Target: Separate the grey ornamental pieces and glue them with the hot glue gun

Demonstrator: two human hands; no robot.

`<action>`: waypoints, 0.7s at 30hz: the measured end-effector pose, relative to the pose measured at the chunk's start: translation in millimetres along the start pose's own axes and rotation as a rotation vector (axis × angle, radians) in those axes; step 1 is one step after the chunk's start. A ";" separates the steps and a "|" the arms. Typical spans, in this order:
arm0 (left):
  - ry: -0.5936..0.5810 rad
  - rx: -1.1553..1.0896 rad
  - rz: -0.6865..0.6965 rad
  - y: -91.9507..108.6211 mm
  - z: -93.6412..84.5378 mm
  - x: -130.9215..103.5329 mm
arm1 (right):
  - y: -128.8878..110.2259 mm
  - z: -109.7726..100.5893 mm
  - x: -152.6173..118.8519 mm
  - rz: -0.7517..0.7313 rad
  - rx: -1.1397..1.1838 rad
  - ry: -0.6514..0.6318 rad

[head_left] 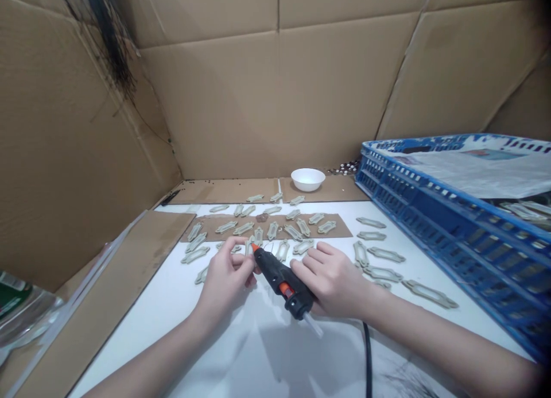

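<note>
On the white table (181, 306) walled by cardboard (258, 99), right hand (333, 280) grasps the glue gun (284, 283); left hand (226, 280) pinches a small piece

The glue gun (284, 283) is black with an orange nozzle and trigger. The flat frame pieces (275, 228) look grey-green, perhaps beige. The crate (451, 225) is blue, the bowl (307, 179) white.

Even, soft overhead light, faint shadows under the hands, edges stretched and slightly blurred.
</note>
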State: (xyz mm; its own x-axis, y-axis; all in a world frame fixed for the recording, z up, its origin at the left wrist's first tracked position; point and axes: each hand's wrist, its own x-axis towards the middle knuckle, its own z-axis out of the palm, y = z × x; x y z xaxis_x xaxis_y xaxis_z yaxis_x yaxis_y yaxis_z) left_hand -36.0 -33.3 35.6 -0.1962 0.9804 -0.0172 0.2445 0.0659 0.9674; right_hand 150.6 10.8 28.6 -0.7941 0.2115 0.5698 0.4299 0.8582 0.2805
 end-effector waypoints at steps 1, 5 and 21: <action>0.000 0.017 0.007 -0.6 0.2 -0.6 | -2.8 -0.3 0.4 0.007 -0.003 -0.005; 0.023 0.137 0.036 -1.1 -2.4 -1.1 | -10.7 -4.1 4.0 0.155 -0.059 -0.064; 0.077 0.155 0.048 2.3 -13.8 12.0 | 19.8 -37.4 24.5 1.115 1.069 -0.486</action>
State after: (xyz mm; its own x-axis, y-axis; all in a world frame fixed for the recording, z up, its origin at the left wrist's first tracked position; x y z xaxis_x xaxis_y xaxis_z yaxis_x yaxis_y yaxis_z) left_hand -50.9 -23.9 41.1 -0.2515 0.9664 0.0531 0.3975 0.0531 0.9161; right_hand 155.8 15.5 77.0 -0.4520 0.8613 -0.2322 0.5404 0.0572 -0.8395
